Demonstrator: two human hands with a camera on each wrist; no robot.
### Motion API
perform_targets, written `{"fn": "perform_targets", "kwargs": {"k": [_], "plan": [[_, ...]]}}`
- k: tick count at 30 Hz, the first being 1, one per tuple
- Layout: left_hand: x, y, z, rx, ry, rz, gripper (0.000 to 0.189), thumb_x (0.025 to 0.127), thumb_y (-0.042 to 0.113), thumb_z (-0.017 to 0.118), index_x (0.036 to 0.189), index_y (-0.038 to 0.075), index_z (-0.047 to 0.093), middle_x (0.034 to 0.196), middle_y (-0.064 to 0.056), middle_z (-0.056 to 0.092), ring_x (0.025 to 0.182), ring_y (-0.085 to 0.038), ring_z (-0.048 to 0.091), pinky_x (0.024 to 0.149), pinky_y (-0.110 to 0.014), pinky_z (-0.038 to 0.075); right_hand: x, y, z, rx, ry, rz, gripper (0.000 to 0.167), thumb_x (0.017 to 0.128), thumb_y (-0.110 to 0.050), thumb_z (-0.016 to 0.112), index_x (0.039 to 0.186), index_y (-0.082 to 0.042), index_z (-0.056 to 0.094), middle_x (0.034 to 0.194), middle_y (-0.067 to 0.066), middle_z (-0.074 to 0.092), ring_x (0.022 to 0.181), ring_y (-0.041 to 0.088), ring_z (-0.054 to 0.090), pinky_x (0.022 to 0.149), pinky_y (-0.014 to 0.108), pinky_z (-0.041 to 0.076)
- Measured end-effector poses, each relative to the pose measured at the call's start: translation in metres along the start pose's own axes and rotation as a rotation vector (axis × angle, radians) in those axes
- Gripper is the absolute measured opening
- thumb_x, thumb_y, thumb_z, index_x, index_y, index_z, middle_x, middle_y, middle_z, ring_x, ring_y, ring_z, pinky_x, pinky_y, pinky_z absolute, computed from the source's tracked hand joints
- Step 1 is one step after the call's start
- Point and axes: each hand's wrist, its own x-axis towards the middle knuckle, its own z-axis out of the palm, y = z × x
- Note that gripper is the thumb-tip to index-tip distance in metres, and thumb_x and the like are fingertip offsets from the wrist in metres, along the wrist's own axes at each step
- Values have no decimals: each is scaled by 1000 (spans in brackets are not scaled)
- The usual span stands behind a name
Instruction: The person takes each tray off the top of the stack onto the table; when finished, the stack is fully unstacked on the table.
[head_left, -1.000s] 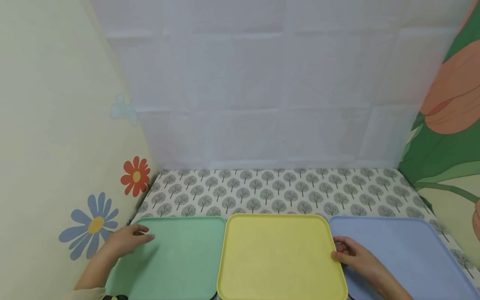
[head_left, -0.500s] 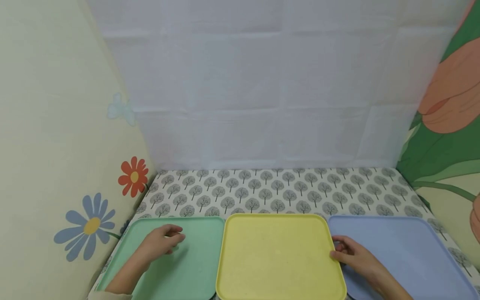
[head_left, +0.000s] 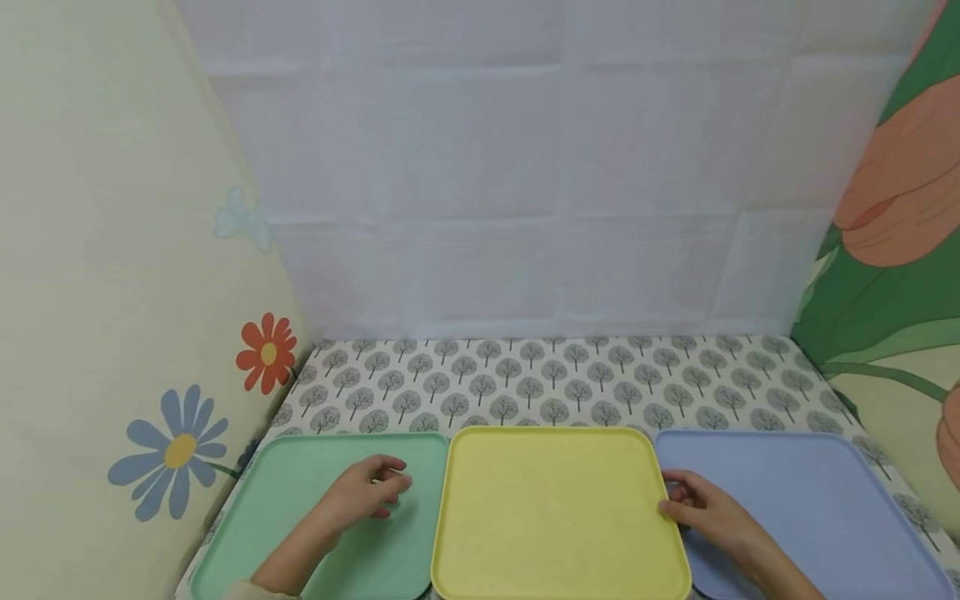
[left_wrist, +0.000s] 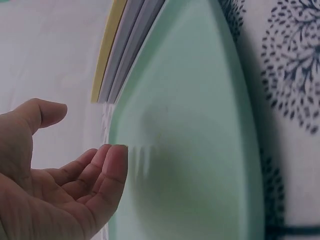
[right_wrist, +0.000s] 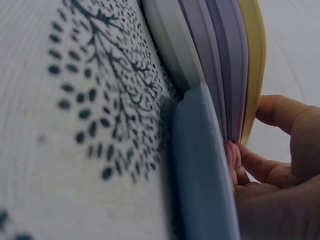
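Observation:
In the head view a yellow tray (head_left: 558, 517) lies in the middle. The left wrist view shows it atop a stack, with purple-grey trays (left_wrist: 131, 47) directly beneath. My right hand (head_left: 712, 517) grips the yellow tray's right edge, thumb on the rim; in the right wrist view its fingertips (right_wrist: 231, 156) touch the stack's side below. Over the green tray (head_left: 277, 500) hovers my left hand (head_left: 360, 496), fingers loosely bent, holding nothing and apart from the stack. A blue tray (head_left: 817, 508) lies on the right, partly behind my right forearm.
Behind the trays stretches a tree-print cloth (head_left: 525, 392). A creased white sheet (head_left: 480, 192) hangs at the back. Flower-painted walls (head_left: 135, 317) close in the left and right sides. The green and blue trays flank the stack closely.
My left hand has moved right across the green tray, from its left edge toward the yellow tray. My right hand stays at the yellow tray's right edge.

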Motion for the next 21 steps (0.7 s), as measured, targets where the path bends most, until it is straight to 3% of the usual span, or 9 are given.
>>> {"fn": "perform_targets", "kwargs": {"k": [9,21], "plan": [[-3,-2,18,-42,-38,-6,41,83,31,66,111,3,59,91,-7,60,75,-17,59,63,-32,55,-2,-1,1,21,3,-4,68,78,-31,73,131,0,45,95,9,54,81,19,54,67,31,46],[-8,-1,35,-59,-129,32,49,83,37,65,114,0,57,94,-8,60,76,-17,60,65,-33,55,-4,-4,2,19,14,-6,69,78,-32,73,131,1,45,94,9,55,80,19,55,67,31,47]]}}
